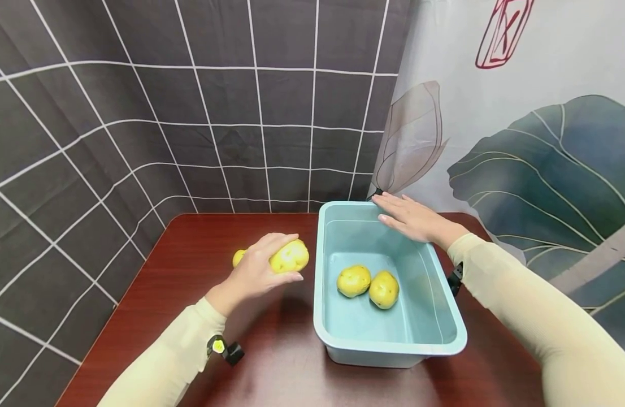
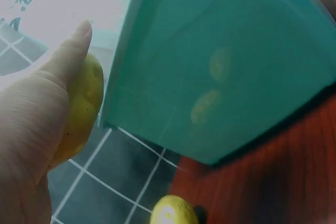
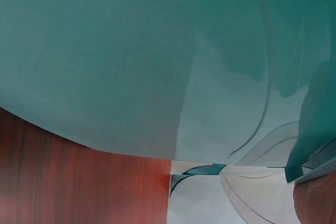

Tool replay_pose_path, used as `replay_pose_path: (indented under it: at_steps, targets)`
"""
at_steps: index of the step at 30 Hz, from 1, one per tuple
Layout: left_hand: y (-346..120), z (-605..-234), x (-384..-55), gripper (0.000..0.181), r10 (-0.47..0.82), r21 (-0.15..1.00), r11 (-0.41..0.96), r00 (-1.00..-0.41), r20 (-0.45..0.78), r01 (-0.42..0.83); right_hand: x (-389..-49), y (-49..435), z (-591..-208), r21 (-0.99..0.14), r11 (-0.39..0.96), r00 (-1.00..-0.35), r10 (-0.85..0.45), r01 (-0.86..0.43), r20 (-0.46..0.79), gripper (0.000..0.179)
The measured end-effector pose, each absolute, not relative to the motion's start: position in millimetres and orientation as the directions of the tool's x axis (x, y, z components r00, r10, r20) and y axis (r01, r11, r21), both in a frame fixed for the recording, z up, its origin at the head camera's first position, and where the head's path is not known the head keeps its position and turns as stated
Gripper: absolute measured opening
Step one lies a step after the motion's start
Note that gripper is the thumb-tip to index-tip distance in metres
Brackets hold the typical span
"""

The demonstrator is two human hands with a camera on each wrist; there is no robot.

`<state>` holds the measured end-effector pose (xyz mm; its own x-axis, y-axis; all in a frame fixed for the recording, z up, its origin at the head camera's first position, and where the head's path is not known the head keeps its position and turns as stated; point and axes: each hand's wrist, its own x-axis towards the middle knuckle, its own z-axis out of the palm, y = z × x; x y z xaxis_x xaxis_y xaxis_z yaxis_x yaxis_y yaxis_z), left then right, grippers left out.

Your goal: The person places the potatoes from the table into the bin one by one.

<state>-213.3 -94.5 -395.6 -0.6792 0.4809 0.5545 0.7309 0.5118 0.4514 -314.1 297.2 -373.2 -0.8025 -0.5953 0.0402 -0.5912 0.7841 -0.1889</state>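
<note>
My left hand point(image 1: 259, 265) grips a yellow potato point(image 1: 290, 256) just left of the bin, thumb and fingers around its sides. The left wrist view also shows this potato point(image 2: 84, 106) in the hand's grasp. Partly hidden behind that hand, another potato point(image 1: 238, 258) lies on the table. Two potatoes point(image 1: 354, 281) rest side by side on the floor of the light blue plastic bin point(image 1: 389, 349). My right hand point(image 1: 411, 217) lies with its fingers extended over the bin's far right corner, at the rim.
The bin stands on a dark red wooden table point(image 1: 200, 243). A dark curtain with white grid lines point(image 1: 287, 96) hangs behind and to the left. At the right hangs a pale curtain with large leaf prints point(image 1: 551, 164).
</note>
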Motion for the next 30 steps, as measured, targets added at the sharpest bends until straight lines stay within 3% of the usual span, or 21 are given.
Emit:
replay_pose_path:
  at_steps: [18, 30]
  targets:
    - [-50, -357, -217, 0.062, 0.652, 0.361, 0.404, -0.541, 0.530, 0.840, -310, 295, -369, -0.202, 0.793, -0.813, -0.582, -0.575, 0.032, 0.063]
    - [-21, -348, -217, 0.061, 0.775, 0.259, 0.365, -0.446, 0.447, 0.894, -311, 298, -373, -0.141, 0.787, -0.799, -0.599, -0.601, 0.059, 0.062]
